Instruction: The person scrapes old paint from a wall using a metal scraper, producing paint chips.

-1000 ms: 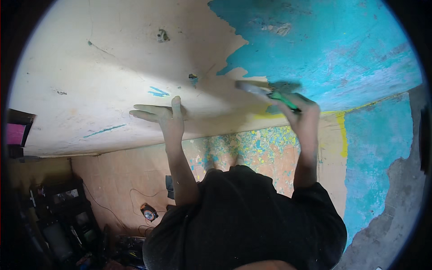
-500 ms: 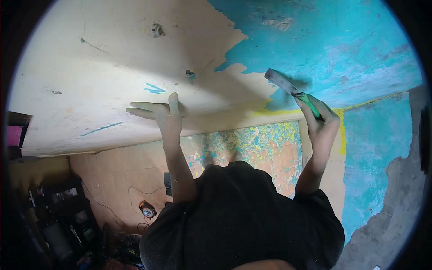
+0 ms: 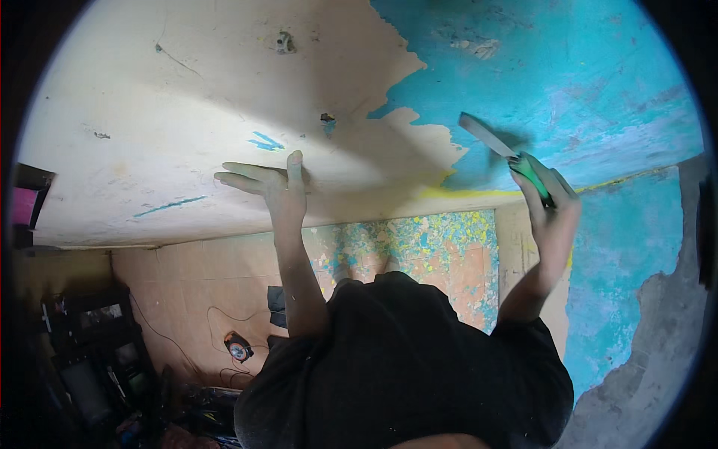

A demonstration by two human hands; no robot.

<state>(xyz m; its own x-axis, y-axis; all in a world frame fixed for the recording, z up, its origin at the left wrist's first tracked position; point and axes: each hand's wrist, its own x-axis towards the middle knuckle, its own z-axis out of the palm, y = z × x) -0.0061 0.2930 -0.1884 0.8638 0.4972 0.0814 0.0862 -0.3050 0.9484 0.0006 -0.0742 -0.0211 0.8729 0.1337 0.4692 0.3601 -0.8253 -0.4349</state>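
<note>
My right hand is closed round the green handle of a paint scraper. Its flat metal blade points up and left, over the blue-painted part of the wall, just right of the ragged border with the cream part. Whether the blade touches the wall is hard to tell. My left hand is open against the cream surface, with fingers spread and the thumb raised. Short blue streaks lie just above that hand. A yellow band runs along the wall's lower edge below the scraper.
Blue, yellow and cream paint flakes litter the tiled floor. Left of my body lies a round orange-and-black device with cords. A dark cabinet stands at the lower left. The right wall has blue paint and bare grey patches.
My right hand and the scraper have moved right, so the blade is now farther over the blue paint. My left hand stays in place on the wall. The view has shifted slightly.
</note>
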